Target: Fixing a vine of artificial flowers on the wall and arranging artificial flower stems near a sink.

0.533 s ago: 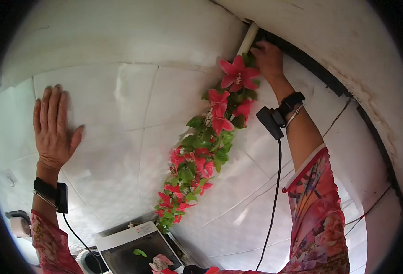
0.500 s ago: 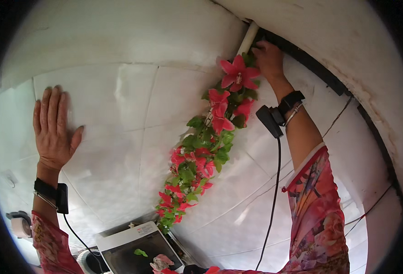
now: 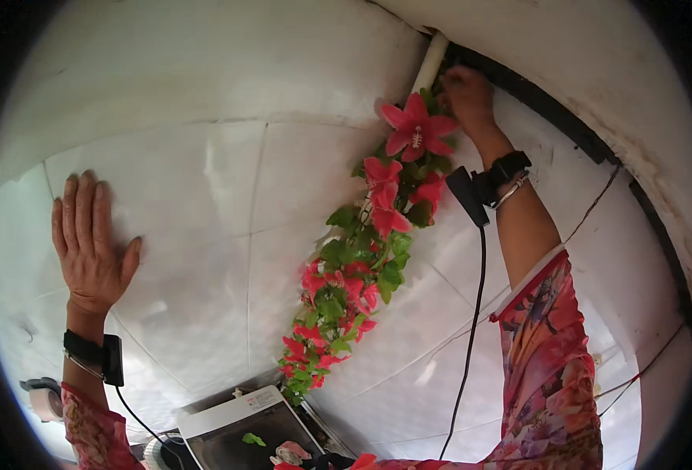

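With my left hand [image 3: 93, 254] flat on the wall [image 3: 185, 305], the artificial hibiscus garland [image 3: 390, 218] to its right could slide if my right hand [image 3: 471, 102], fingers [image 3: 465, 76] curled on I cannot tell what, holds its far end loosely.

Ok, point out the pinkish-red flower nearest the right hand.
The topmost, wide-open, star-shaped pinkish-red flower; the other pinkish-red flowers sit lower, farther from the bare right hand.

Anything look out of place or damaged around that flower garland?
Yes: a loose green leaf lies on the white-framed dark panel, apart from the garland, like a stray piece. Upper right, the pale surface beyond the black strip looks stained brown.
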The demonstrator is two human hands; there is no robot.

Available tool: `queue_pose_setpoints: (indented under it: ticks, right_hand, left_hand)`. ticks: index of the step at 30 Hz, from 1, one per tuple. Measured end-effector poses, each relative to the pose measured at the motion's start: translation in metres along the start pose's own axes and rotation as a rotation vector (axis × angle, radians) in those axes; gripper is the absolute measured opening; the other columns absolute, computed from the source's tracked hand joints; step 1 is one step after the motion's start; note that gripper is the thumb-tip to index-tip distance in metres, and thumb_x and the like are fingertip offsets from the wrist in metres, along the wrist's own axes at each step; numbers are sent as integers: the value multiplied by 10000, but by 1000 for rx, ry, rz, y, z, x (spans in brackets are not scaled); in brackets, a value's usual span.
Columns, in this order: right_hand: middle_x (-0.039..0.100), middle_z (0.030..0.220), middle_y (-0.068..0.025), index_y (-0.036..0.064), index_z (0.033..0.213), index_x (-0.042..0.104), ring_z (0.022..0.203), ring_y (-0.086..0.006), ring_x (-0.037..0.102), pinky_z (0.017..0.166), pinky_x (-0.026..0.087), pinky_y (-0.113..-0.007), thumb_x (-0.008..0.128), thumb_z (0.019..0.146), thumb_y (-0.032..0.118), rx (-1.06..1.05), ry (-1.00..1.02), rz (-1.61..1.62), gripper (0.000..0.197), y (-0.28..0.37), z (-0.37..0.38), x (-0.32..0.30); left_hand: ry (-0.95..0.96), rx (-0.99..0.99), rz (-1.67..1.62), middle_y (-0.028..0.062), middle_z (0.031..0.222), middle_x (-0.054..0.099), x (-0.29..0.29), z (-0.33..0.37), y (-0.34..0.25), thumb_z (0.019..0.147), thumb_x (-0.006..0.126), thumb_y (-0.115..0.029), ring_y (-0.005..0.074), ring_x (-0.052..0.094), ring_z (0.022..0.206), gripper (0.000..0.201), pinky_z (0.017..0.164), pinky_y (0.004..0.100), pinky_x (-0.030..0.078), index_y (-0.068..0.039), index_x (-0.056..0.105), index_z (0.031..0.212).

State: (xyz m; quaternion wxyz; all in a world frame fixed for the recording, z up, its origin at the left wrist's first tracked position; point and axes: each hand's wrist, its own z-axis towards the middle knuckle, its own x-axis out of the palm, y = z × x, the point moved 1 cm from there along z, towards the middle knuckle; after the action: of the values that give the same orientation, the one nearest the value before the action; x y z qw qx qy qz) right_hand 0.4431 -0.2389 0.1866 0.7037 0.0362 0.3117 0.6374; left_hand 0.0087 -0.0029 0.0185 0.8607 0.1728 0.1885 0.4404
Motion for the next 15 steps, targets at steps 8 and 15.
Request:
queue_pose_setpoints:
  ticks: [8, 15]
  right_hand:
    - [605, 723, -114, -15, 893, 586, 560, -173, 611, 500, 461, -307, 507, 844, 100, -1, 13, -68, 148, 1, 3, 6]
    - [601, 700, -80, -37, 847, 589, 517, -169, 602, 485, 440, -304, 526, 821, 90, -177, -108, -362, 144, -14, 21, 13]
  left_hand:
    - [11, 13, -58, 171, 1415, 253, -1, 0, -6, 851, 465, -365, 324, 204, 1326, 655, 1081, 471, 147, 3, 263, 1354]
    - [-6, 20, -79, 171, 1414, 261, -2, 2, 1, 856, 461, -360, 320, 213, 1325, 642, 1082, 466, 151, -3, 269, 1354]
